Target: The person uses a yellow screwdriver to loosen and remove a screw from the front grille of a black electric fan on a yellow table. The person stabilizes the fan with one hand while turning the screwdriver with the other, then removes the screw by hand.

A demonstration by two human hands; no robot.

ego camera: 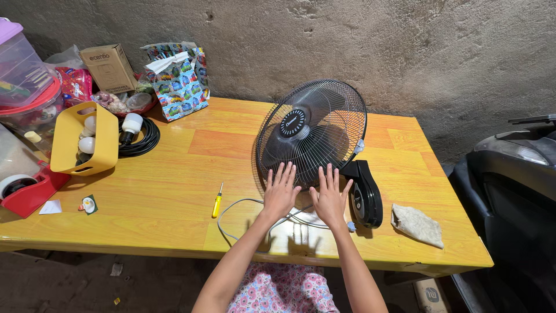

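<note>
Both hands lie open, fingers spread: the left hand [281, 194] and right hand [330, 199] rest side by side against the lower front grille of one black fan [311, 132], which lies tilted just beyond them at twelve o'clock. One yellow wooden table [191, 145] carries everything. One yellow basket [75, 148] sits at ten o'clock, one grey cloth [417, 224] at three, one yellow-handled screwdriver [217, 201] at nine.
</note>
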